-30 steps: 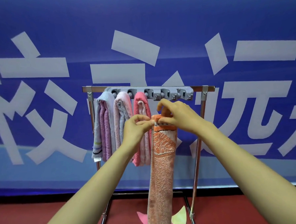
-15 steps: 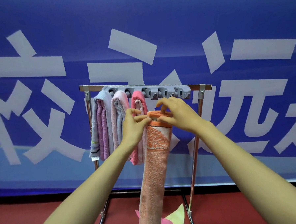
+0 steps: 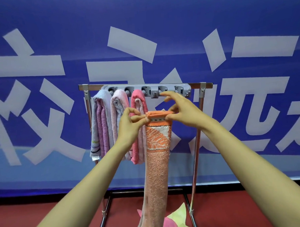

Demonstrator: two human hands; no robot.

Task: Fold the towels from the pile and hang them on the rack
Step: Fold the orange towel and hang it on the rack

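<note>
A long folded orange towel (image 3: 156, 170) hangs down in front of me. My left hand (image 3: 130, 126) pinches its top left corner and my right hand (image 3: 184, 111) pinches its top right corner, holding the top edge level just below the grey clip bar (image 3: 182, 89) of the metal rack (image 3: 198, 145). Three towels hang from the bar's left clips: a lilac one (image 3: 101, 122), a pale pink one (image 3: 118, 108) and a bright pink one (image 3: 139, 148). The bar's right clips hold nothing.
A pile of pink and yellow-green towels (image 3: 179, 221) lies on the red floor (image 3: 47, 216) under the rack. A blue banner (image 3: 158, 26) with large white characters stands right behind the rack.
The orange towel's top edge has risen a little toward the clip bar, and my right forefinger now stretches up near a clip. The view has shifted slightly.
</note>
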